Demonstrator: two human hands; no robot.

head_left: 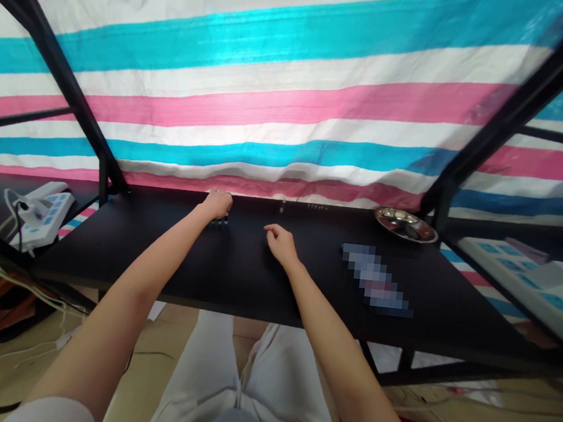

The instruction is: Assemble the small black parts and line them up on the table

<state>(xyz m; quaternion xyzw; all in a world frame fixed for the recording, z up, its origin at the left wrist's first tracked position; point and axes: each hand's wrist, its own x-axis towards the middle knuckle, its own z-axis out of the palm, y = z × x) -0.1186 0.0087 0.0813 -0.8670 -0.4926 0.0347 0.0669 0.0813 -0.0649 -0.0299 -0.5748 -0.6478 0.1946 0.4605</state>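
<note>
My left hand (218,203) is at the far side of the black table, its fingers curled down. Several small dark pieces with shiny ends (219,220) stand right beside its fingers; whether it grips one is hidden. Closer to me and to the right, my right hand (282,243) is held low over the tabletop with its fingers closed and thumb near the index finger. Anything in them is too small to make out. A small shiny piece (283,206) stands beyond the right hand. A row of tiny clear pieces (316,208) lies near the back edge.
A round metal plate (405,225) sits at the table's back right. Nearer lies a blurred-out blue packet-like thing (377,281). Black frame posts (446,198) rise at both sides, before a striped sheet (274,89). Power strips (46,220) and cables lie left; another strip (531,277) is right.
</note>
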